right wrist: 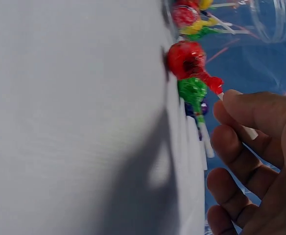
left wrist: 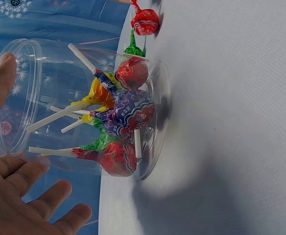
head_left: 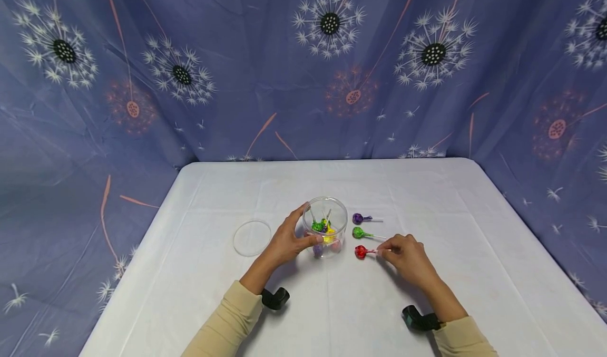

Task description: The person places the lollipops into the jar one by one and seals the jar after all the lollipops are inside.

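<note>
A clear plastic jar (head_left: 335, 221) with several wrapped lollipops (left wrist: 128, 112) inside stands upright on the table. My left hand (head_left: 287, 241) holds it near the rim, thumb on one side and fingers on the other; the lower fingers stay apart from the wall. Between thumb and forefinger, my right hand (head_left: 409, 259) pinches the white stick of a red lollipop (head_left: 361, 252). Its red head is at the tabletop in the right wrist view. Just beyond it lie a green lollipop (head_left: 359, 233) and a purple lollipop (head_left: 358, 219), their sticks pointing right.
A clear round lid (head_left: 235, 241) lies on the white-covered table (head_left: 213, 188), left of the jar. Behind the table hangs a blue curtain (head_left: 246, 83) with dandelion prints. Each wrist wears a black camera (head_left: 276, 298).
</note>
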Demonstrator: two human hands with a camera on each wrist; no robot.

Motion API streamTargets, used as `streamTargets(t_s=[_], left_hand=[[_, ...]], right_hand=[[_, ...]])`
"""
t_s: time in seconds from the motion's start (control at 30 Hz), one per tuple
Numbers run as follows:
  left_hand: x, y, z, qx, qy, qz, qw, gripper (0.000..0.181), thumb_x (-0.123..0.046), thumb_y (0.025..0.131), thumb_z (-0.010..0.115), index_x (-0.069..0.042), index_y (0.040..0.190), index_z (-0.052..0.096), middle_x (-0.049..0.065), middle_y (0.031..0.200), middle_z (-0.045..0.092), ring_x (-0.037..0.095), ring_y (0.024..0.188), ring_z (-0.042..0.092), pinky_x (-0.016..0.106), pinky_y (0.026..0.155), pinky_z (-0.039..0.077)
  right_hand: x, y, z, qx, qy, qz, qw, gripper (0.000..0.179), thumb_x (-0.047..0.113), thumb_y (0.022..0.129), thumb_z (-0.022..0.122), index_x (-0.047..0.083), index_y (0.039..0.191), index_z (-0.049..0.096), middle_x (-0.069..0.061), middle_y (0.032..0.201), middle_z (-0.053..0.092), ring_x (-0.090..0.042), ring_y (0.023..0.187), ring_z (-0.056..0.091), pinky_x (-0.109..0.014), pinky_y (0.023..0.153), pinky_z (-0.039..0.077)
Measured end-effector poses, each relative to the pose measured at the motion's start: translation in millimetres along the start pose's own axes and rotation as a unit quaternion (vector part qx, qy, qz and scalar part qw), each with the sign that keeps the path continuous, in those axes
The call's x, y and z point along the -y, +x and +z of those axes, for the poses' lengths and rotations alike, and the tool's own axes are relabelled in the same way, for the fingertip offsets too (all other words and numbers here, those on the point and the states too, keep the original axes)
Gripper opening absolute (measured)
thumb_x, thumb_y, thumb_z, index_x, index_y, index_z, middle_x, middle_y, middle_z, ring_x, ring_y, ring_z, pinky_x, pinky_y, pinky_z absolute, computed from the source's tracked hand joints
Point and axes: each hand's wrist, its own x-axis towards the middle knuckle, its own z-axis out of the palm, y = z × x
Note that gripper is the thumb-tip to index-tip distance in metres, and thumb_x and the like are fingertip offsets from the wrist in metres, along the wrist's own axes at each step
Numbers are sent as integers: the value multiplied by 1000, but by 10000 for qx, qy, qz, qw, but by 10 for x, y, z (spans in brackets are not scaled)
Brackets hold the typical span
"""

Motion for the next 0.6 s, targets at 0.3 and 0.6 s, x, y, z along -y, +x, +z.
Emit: streamTargets(t_s=[0.3,0.6], left_hand=[[6,1,0,26,-8,-3,10000,91,-48,75,75,-26,149,27,4,154,31,29,144,25,55,113,25],[3,-8,-3,39,11,-11,10000,91,-48,76,74,-26,150,26,4,155,30,29,144,25,55,113,25]], right_hand=[[95,113,-256,-146,186,100,9997,8,21,87,68,17,88,75,1,81,64,-16,82,46,-27,65,34],[356,326,-554,-577,394,-94,9975,18,28,91,63,15,94,74,-1,82,63,-10,81,43,-29,66,36]])
